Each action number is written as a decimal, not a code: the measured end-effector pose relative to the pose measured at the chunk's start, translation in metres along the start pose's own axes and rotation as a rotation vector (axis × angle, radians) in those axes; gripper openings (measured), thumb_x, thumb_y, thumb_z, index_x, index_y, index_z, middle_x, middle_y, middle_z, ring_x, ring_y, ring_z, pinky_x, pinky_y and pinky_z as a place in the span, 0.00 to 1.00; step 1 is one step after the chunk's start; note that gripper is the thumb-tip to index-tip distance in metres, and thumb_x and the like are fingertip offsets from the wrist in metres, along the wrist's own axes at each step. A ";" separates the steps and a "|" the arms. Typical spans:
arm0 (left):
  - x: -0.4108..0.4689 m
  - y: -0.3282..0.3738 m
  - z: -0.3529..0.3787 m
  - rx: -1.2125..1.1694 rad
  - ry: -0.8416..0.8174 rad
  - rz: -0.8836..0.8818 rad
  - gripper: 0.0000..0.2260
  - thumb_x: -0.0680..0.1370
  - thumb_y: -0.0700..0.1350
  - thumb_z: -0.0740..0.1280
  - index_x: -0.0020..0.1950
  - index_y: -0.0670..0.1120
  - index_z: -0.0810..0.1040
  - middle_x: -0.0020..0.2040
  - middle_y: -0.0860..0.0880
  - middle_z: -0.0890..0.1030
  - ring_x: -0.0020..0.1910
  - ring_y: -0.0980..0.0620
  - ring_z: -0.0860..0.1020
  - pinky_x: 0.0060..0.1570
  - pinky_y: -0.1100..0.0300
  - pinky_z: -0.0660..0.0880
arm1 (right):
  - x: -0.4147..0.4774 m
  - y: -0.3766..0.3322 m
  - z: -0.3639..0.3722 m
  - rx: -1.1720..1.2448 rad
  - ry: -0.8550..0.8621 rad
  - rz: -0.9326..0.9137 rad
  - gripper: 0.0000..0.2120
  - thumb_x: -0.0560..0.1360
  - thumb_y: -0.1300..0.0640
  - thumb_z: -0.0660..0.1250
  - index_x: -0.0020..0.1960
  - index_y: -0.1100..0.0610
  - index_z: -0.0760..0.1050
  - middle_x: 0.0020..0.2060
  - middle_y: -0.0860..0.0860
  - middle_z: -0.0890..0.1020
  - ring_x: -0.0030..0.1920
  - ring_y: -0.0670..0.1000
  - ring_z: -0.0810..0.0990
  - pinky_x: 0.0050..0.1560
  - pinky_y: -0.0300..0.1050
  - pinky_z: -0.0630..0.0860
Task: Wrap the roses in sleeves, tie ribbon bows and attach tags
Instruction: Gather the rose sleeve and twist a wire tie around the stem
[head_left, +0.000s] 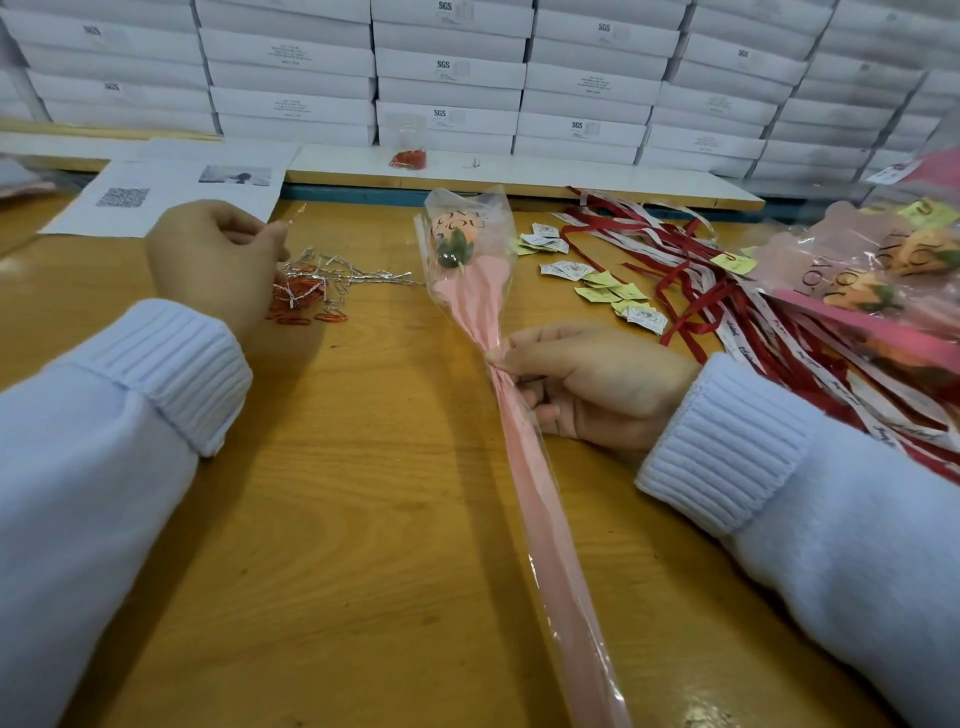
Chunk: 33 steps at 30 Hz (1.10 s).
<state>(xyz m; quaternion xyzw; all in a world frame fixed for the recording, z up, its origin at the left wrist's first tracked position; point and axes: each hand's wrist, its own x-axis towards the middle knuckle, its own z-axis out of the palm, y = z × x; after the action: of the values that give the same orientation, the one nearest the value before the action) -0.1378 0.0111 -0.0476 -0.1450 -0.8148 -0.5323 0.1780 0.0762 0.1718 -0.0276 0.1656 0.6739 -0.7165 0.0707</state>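
Sleeve (470, 306) reads LOVE YOU; boxes (449, 70) read SGS.

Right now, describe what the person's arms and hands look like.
The left hand and right hand are bare, no gloves. The left sweater sleeve and right sweater sleeve are pale bluish-white knit, each ending in a thick ribbed cuff at the wrist.

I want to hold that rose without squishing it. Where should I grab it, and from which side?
Probably at the pinched waist of the sleeve, where the plastic is gathered tight round the stem and narrow enough for fingers to close on. Come from the right, as the right hand does. The rose head sits loose in the wide top above, so leave that part alone.
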 end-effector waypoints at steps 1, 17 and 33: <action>-0.002 0.004 0.000 -0.056 -0.010 -0.020 0.09 0.76 0.50 0.67 0.36 0.53 0.77 0.35 0.53 0.82 0.32 0.57 0.79 0.42 0.56 0.79 | 0.000 0.000 0.000 0.000 0.002 0.011 0.10 0.79 0.63 0.59 0.38 0.60 0.71 0.27 0.51 0.72 0.24 0.43 0.69 0.23 0.31 0.66; -0.122 0.095 0.003 -0.496 -0.800 -0.271 0.03 0.77 0.35 0.66 0.49 0.39 0.77 0.29 0.50 0.82 0.27 0.58 0.79 0.30 0.69 0.76 | -0.001 0.000 -0.004 0.146 -0.034 0.012 0.12 0.80 0.65 0.56 0.39 0.63 0.72 0.30 0.55 0.73 0.19 0.41 0.67 0.17 0.30 0.65; -0.103 0.087 0.002 -0.461 -0.973 -0.516 0.05 0.75 0.40 0.69 0.38 0.42 0.77 0.26 0.50 0.73 0.25 0.58 0.69 0.23 0.70 0.67 | -0.009 -0.004 0.003 0.107 -0.012 -0.001 0.09 0.81 0.64 0.55 0.49 0.64 0.74 0.28 0.54 0.74 0.21 0.42 0.67 0.19 0.31 0.66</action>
<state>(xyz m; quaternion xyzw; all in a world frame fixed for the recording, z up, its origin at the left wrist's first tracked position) -0.0091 0.0417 -0.0234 -0.2048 -0.6749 -0.5940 -0.3869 0.0828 0.1679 -0.0205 0.1647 0.6342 -0.7525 0.0654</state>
